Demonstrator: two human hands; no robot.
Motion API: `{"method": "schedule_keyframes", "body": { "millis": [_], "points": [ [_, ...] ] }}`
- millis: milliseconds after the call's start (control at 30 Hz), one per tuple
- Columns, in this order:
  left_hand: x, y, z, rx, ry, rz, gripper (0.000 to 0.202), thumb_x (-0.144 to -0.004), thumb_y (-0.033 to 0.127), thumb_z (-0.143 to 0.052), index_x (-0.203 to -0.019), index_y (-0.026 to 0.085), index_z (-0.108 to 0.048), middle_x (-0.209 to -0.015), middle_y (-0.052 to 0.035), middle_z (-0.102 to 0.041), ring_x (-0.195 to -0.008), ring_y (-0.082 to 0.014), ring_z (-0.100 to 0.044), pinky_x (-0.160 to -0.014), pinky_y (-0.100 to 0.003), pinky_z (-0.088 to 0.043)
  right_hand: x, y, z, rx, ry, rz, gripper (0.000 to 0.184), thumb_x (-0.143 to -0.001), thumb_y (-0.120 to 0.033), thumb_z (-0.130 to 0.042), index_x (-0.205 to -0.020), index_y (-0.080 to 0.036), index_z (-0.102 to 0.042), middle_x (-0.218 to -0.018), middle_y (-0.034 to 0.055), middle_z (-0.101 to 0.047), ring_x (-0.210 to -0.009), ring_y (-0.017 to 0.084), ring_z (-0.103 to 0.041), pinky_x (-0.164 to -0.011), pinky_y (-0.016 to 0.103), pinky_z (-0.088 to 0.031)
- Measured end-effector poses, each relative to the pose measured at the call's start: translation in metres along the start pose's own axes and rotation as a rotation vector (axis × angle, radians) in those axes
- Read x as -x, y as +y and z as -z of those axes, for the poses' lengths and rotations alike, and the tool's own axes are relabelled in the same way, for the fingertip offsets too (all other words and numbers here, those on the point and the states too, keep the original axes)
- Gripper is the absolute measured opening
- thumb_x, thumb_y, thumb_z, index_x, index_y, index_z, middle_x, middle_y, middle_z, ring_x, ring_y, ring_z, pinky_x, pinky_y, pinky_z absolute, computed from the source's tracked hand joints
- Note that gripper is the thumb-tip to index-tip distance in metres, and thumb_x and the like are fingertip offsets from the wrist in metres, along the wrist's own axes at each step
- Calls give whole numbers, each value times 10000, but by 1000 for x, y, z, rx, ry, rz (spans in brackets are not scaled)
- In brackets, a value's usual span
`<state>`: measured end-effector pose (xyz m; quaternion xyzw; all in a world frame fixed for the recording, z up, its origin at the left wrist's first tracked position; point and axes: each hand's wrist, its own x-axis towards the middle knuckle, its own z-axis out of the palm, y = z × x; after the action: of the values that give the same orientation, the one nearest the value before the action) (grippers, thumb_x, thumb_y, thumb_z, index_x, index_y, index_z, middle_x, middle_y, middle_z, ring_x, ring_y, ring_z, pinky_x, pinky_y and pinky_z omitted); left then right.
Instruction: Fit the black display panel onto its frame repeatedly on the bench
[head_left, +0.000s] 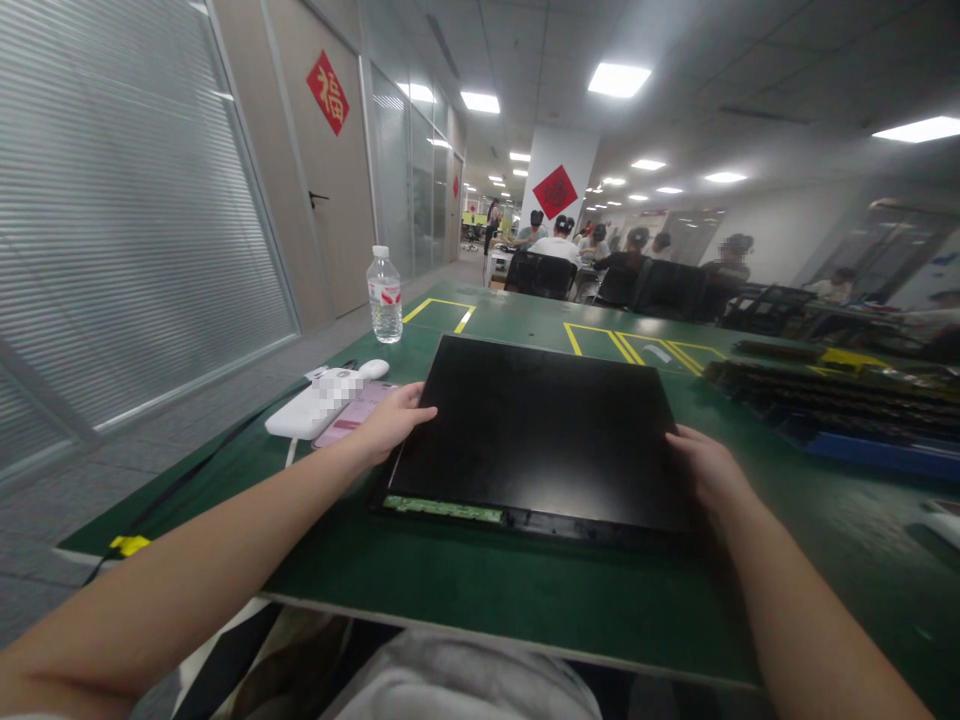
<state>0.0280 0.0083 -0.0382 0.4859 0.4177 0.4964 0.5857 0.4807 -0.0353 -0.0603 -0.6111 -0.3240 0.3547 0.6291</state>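
Observation:
A black LCD panel lies in front of me over the green tabletop. Along its near edge runs a narrow green circuit board, on the left half. My left hand grips the panel's left edge, with the thumb over the front face. At the right edge my right hand is closed on the panel, its fingers partly hidden behind or under it. Whether the panel rests flat or is slightly raised I cannot tell.
Left of the panel are a white power bank, a pink-purple phone-like item and a water bottle. A stack of dark panels stands at the right, over something blue. Yellow tape outlines mark the green table. Seated people work beyond.

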Motion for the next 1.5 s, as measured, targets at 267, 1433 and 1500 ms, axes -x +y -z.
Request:
{"method": "schedule_keyframes", "body": {
  "millis": [267, 1433, 1500],
  "points": [
    [-3, -3, 2, 34, 16, -6, 536, -613, 118, -805, -1124, 202, -669, -1063, -77, -763, -924, -266, -736, -769, -355, -595, 10, -10, -2, -52, -101, -107, 428, -588, -70, -653, -972, -232, -750, -900, 31, -770, -785, 236, -727, -678, 341, -580],
    [5, 39, -5, -188, 348, 76, 253, -584, 158, -678, -830, 189, -730, -629, -7, -727, -668, -245, -719, -577, -302, -552, 16, -23, 1, 126, -57, -82, 373, -733, -191, -625, -1105, -162, -643, -782, 83, -750, -509, 97, -547, -424, 166, -383],
    [3, 38, -4, -214, 410, 63, 225, -564, 179, -677, -785, 196, -715, -636, -1, -719, -717, -253, -719, -601, -303, -549, 15, -21, 2, 128, -74, -83, 375, -734, -205, -627, -1105, -159, -639, -787, 91, -751, -487, 95, -511, -409, 169, -359]
  ]
}}
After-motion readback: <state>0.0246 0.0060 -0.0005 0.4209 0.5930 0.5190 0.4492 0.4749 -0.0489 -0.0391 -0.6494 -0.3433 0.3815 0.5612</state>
